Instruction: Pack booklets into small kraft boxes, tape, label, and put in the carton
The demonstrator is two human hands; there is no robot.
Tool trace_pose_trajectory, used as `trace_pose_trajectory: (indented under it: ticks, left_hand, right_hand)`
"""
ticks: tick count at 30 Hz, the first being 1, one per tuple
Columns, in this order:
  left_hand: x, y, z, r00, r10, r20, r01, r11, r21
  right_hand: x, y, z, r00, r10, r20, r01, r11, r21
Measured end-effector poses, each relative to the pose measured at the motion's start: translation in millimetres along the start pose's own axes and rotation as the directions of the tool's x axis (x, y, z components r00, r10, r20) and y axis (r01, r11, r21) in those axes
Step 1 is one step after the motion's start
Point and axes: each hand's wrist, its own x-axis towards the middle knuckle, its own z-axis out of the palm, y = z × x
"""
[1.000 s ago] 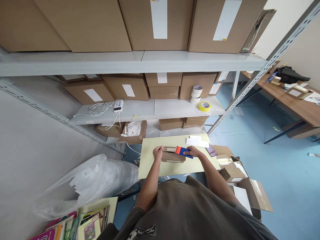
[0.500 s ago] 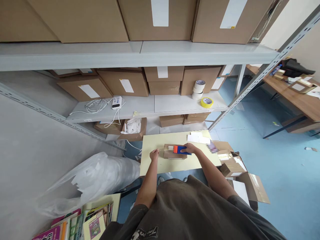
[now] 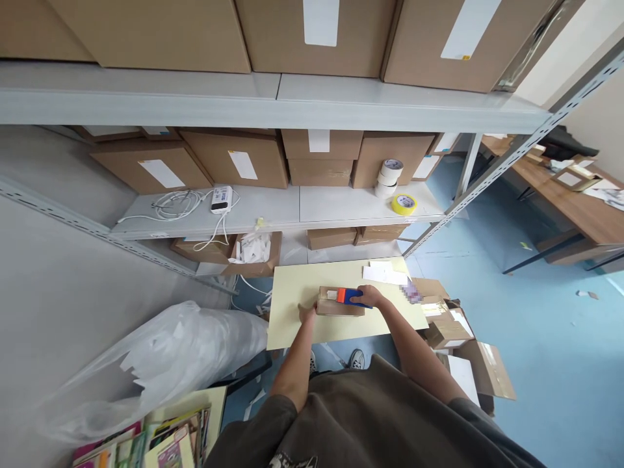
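A small cardboard box [image 3: 341,311] lies on the pale yellow tabletop [image 3: 287,328]. Across its top rests a blue and orange tape dispenser [image 3: 348,297], which my right hand [image 3: 369,296] grips from the right. Pale tape shows at the dispenser's left end. At the box's left end is my left hand [image 3: 307,314], touching the cardboard with fingers partly extended; some fingers are hidden. White papers [image 3: 383,273] lie at the table's far right.
Grey shelving [image 3: 244,224] stands beyond the table, with boxes, white tape rolls [image 3: 390,170], a yellow tape roll [image 3: 403,204] and a power strip [image 3: 222,199]. Open cartons [image 3: 482,367] crowd the right floor. A clear plastic bag [image 3: 195,351] bulges at left, near books [image 3: 170,448].
My left hand has moved from beside the box, where it pinched stretched tape, down against the box's left end. My right hand still holds the dispenser on top. The view has shifted slightly.
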Motion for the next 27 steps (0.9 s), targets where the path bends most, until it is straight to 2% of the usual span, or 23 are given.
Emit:
trace_pose_trajectory:
  ticks: [3, 7, 10, 14, 18, 21, 24, 27]
  left_hand:
    - [-1, 13, -4.3, 0.998, -0.035, -0.052, 0.036, 0.999, 0.019]
    - [-4, 27, 2.9, 0.993, 0.095, 0.074, -0.097, 0.995, 0.02]
    - [-2, 22, 16.4, 0.991, 0.129, 0.035, -0.132, 0.986, 0.098]
    - [16, 8, 36.4, 0.99, 0.141, 0.017, -0.141, 0.966, 0.217]
    - [27, 10, 48.6, 0.983, 0.18, 0.014, -0.178, 0.953, 0.246]
    - [27, 15, 51.3, 0.987, 0.156, 0.039, -0.161, 0.947, 0.276]
    - [27, 17, 52.5, 0.991, 0.123, 0.05, -0.132, 0.942, 0.309]
    - [29, 16, 53.8, 0.991, 0.132, 0.031, -0.136, 0.952, 0.275]
  right_hand:
    - [-1, -5, 1, 1.0, -0.003, -0.031, 0.003, 1.0, -0.026]
    - [-5, -7, 11, 0.994, -0.004, -0.111, 0.003, 1.0, -0.011]
    - [-6, 4, 26, 0.981, 0.006, -0.192, 0.001, 0.999, 0.036]
    - [2, 23, 44, 0.951, 0.025, -0.307, 0.008, 0.994, 0.105]
    - [1, 37, 36, 0.949, 0.044, -0.312, -0.012, 0.995, 0.103]
    - [-18, 72, 13, 0.945, 0.105, -0.31, -0.079, 0.992, 0.094]
    - [-45, 132, -8, 0.935, 0.173, -0.31, -0.136, 0.981, 0.139]
    - [-66, 180, -17, 0.914, 0.243, -0.324, -0.179, 0.96, 0.216]
